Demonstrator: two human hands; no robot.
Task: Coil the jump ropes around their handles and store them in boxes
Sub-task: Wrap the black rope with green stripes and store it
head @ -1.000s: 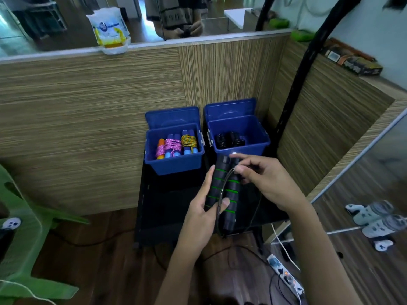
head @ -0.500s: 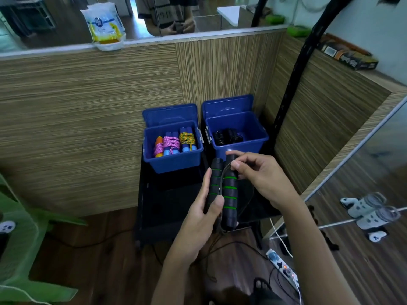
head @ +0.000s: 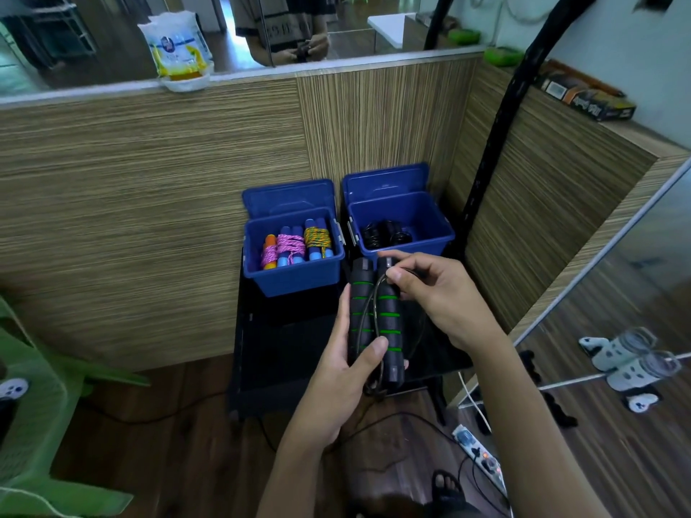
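Here, left hand point(head: 346, 372) gripping black handles point(head: 375, 315), right hand point(head: 437, 293) pinching cord point(head: 368, 312)

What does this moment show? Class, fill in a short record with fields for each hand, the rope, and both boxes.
left hand: grips two black handles side by side
right hand: pinches the black rope near the handle tops
left box: open, holds coiled pink and yellow ropes
right box: open, holds coiled black ropes
task stage: rope not yet coiled
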